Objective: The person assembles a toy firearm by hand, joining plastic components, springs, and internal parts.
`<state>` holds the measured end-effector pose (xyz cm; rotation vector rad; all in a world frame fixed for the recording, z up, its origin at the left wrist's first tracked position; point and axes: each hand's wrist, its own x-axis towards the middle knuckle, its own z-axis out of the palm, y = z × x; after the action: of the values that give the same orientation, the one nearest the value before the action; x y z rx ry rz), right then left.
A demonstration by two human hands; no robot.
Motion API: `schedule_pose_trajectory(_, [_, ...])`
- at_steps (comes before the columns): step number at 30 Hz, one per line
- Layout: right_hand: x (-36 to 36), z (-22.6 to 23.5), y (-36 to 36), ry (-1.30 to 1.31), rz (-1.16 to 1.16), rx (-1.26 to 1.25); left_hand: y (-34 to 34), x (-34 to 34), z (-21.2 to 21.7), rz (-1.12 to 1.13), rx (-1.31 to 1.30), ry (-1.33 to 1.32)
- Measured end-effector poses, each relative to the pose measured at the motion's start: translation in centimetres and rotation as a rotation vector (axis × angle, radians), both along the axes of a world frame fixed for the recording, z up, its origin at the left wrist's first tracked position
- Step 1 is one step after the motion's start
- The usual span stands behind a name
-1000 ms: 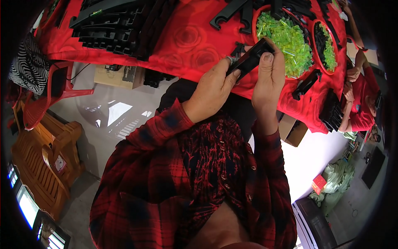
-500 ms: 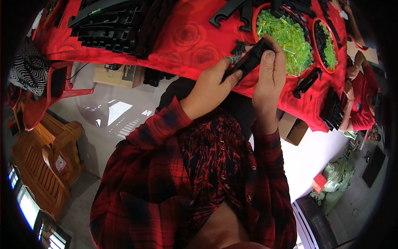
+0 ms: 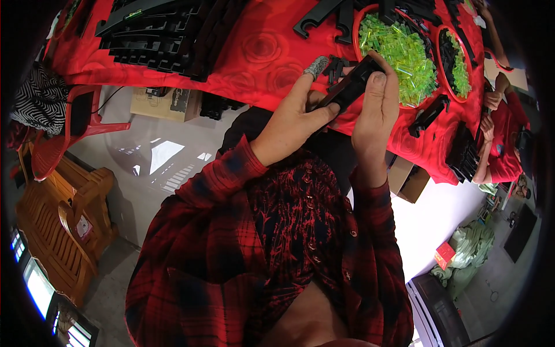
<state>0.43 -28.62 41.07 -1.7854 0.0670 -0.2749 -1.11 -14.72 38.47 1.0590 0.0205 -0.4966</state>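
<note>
A long black plastic part (image 3: 355,82) is held at a slant above the table's near edge. My left hand (image 3: 288,124) grips its lower end between thumb and folded fingers. The left index finger is lifted off it, its tip covered by a grey wrap (image 3: 315,67). My right hand (image 3: 374,115) closes round the upper end, thumb on the near face and fingers behind. Just beyond the part lie small black pieces (image 3: 333,68) on the red cloth. Near my right hand, a red-rimmed bowl is filled with green translucent plastic pieces (image 3: 396,58).
The red tablecloth (image 3: 263,49) carries a stack of long black parts (image 3: 156,43) at left and hooked black parts (image 3: 326,17) at the back. A second bowl holds black and green pieces (image 3: 459,69). Another person in red (image 3: 506,139) works at far right. A red chair (image 3: 75,127) stands left.
My left index finger has lifted away from the black part and straightened outward, showing its wrapped tip. Both hands still hold the part in nearly the same place.
</note>
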Motion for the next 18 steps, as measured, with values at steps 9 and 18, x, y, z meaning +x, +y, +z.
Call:
schedule_pose_trajectory(9, [0.0,0.0,0.1,0.014,0.035,0.04,0.4,0.4,-1.1,-0.049,-0.015,-0.012])
schedule_pose_trajectory(18, [0.4,-2.2,-0.9,0.072,-0.033,0.18,1.7,0.6,-0.8,-0.095,-0.195,0.094])
